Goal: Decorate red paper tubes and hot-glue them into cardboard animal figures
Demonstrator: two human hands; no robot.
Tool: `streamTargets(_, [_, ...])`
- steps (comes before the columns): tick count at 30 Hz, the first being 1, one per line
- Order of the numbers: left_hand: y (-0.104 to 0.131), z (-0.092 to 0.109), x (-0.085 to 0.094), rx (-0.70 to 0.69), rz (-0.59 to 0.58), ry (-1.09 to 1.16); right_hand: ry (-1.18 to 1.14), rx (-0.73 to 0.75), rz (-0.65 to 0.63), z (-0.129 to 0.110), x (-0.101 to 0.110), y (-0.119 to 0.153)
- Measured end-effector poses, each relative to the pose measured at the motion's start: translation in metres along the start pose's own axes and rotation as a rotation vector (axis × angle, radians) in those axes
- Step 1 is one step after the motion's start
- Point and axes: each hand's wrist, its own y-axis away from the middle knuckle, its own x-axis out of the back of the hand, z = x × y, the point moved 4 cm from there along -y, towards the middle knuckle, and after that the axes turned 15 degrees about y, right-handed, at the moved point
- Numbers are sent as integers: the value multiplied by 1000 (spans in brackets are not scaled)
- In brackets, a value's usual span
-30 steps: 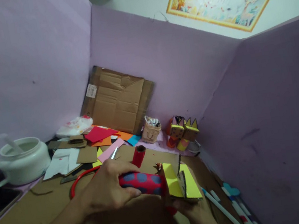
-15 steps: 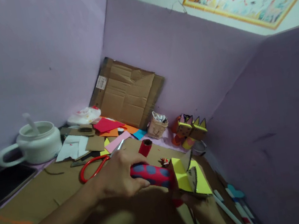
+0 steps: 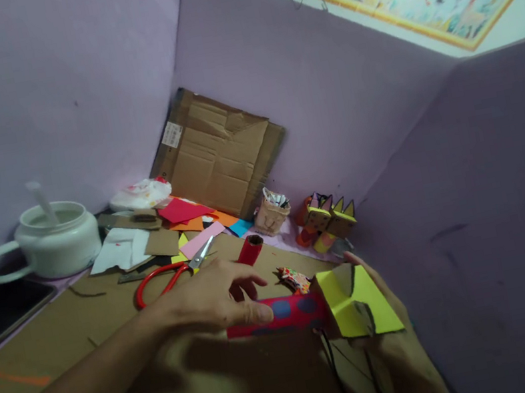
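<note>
A red tube with blue dots (image 3: 290,310) lies across the middle, its right end against a piece with a bright yellow face and dark-edged pointed flaps (image 3: 367,300). My left hand (image 3: 224,298) is at the tube's left part, thumb on top of it, the other fingers curled and apart above it. Around the yellow piece from behind and below wraps my right hand (image 3: 401,334), gripping it. Dark cords (image 3: 335,373) hang below the piece. Behind the tube lies a small patterned paper piece (image 3: 295,280).
Red-handled scissors (image 3: 170,277), a short red tube (image 3: 250,250) and coloured paper (image 3: 186,208) lie behind my left hand. A white mug (image 3: 59,239) and black phone (image 3: 4,320) are at left. Cardboard (image 3: 217,153) leans on the wall; yellow-and-orange crafts (image 3: 327,219) stand at back right.
The yellow piece and my right hand have moved right and turned. My left hand's fingers have loosened around the tube, which now lies more level. The view has shifted slightly.
</note>
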Motion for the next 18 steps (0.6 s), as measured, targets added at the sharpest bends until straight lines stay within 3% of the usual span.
streamTargets(3, [-8,-16,-14,5,-114,65,-9,71,-160,-17,0,-6])
streamTargets(6, [-10,-23,-29,73,-184,106,31,211,-310,-50,-1,-19])
streamTargets(10, [-8,-24,-36,134,-169,343,-13,275,-492,-92,-7,-40])
streamTargets(15, [-9,-34,-37,254,-140,785,80,291,-497,-120,-18,-65])
streamTargets(18, [-11,-41,-37,273,-103,809,134,278,-500,-125,-28,-71])
